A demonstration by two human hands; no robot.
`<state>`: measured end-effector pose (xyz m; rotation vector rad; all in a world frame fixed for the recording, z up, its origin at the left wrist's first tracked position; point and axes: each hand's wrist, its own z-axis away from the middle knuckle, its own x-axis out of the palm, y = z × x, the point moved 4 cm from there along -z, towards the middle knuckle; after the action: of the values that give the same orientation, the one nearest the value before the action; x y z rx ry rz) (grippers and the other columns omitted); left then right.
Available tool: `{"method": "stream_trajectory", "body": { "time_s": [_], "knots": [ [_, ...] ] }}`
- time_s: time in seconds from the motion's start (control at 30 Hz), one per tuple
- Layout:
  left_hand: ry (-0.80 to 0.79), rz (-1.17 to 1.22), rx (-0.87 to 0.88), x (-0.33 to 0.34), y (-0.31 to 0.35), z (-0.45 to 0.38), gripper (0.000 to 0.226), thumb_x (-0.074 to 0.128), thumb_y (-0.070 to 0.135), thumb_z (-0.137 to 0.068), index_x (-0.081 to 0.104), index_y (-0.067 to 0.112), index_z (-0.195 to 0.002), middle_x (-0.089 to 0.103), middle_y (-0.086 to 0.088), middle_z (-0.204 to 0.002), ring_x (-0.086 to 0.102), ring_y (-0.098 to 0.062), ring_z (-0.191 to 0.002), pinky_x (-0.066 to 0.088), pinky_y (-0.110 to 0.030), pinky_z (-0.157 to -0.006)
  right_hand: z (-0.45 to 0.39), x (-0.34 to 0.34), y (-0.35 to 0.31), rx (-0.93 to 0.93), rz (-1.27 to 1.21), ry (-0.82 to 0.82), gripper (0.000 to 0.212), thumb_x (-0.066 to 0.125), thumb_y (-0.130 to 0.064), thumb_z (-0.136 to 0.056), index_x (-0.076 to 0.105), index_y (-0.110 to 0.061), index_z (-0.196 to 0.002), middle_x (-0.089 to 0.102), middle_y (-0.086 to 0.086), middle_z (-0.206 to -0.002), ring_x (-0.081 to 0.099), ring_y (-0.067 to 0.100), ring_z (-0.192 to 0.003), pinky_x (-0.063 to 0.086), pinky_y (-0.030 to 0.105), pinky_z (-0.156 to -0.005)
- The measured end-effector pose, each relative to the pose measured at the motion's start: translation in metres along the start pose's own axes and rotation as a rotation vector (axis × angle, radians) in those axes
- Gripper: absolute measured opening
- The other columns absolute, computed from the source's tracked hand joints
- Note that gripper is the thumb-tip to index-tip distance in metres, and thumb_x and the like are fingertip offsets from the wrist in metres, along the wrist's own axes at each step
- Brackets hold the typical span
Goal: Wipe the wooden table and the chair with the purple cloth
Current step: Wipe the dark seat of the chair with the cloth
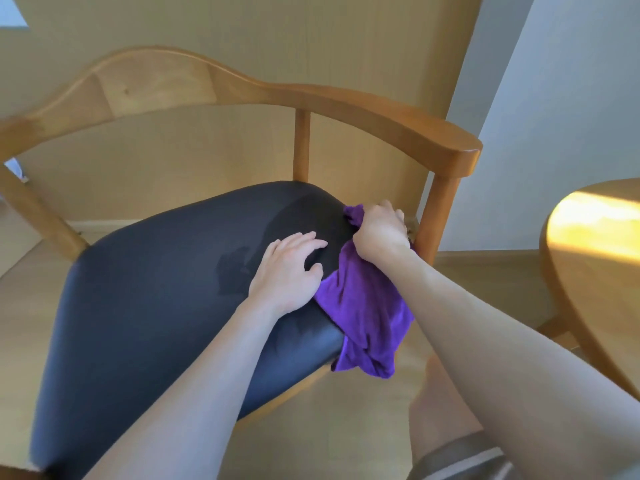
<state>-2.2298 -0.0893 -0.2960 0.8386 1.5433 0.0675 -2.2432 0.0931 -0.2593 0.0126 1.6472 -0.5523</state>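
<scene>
In the head view, right of centre, your right hand [379, 228] is fisted around the purple cloth [363, 306] at the chair [180, 81] seat's edge; your left hand [289, 270] lies flat, fingers spread, holding nothing. The cloth looks soft and light: keep it bunched.
</scene>
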Motion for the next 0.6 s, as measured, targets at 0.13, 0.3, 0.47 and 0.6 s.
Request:
{"method": "stream_trajectory", "body": {
  "time_s": [0.13,0.3,0.47,0.6],
  "knots": [
    [0.008,0.001,-0.010,0.000,-0.001,0.000,0.048,0.048,0.026,-0.093,0.053,0.039,-0.139,0.038,0.017,-0.156,0.020,-0.002,-0.145,0.010,-0.029,-0.123,-0.007,0.003,0.005,0.022,0.072,-0.072,0.025,0.053,-0.008,-0.091,0.058,-0.006,-0.115,0.043,0.009,-0.112,0.043,0.038,-0.120,0.047,0.044,-0.086],
    [0.011,0.004,-0.010,-0.001,0.001,0.001,0.048,0.048,0.026,-0.094,0.053,0.038,-0.139,0.038,0.016,-0.157,0.020,-0.002,-0.146,0.010,-0.031,-0.123,0.013,0.000,-0.001,-0.064,0.333,-0.144,0.044,0.067,-0.033,-0.092,0.056,-0.007,-0.125,0.051,0.018,-0.119,0.053,0.040,-0.112,0.046,0.041,-0.075],
    [0.005,-0.012,-0.002,-0.001,-0.001,-0.001,0.048,0.048,0.027,-0.093,0.052,0.038,-0.140,0.038,0.015,-0.157,0.020,-0.003,-0.146,0.010,-0.031,-0.123,0.011,-0.027,-0.011,-0.080,0.282,-0.182,0.019,0.060,-0.015,-0.090,0.067,-0.006,-0.105,0.055,0.007,-0.081,0.057,0.028,-0.078,0.048,0.035,-0.066],
    [0.010,-0.013,0.005,-0.001,-0.001,-0.001,0.048,0.048,0.027,-0.092,0.054,0.038,-0.139,0.039,0.015,-0.156,0.022,-0.004,-0.146,0.011,-0.031,-0.123,-0.006,-0.037,-0.013,-0.019,0.036,-0.050,0.028,0.060,-0.011,-0.093,0.067,-0.012,-0.119,0.056,0.012,-0.119,0.050,0.038,-0.117,0.052,0.044,-0.088]
  ]
}}
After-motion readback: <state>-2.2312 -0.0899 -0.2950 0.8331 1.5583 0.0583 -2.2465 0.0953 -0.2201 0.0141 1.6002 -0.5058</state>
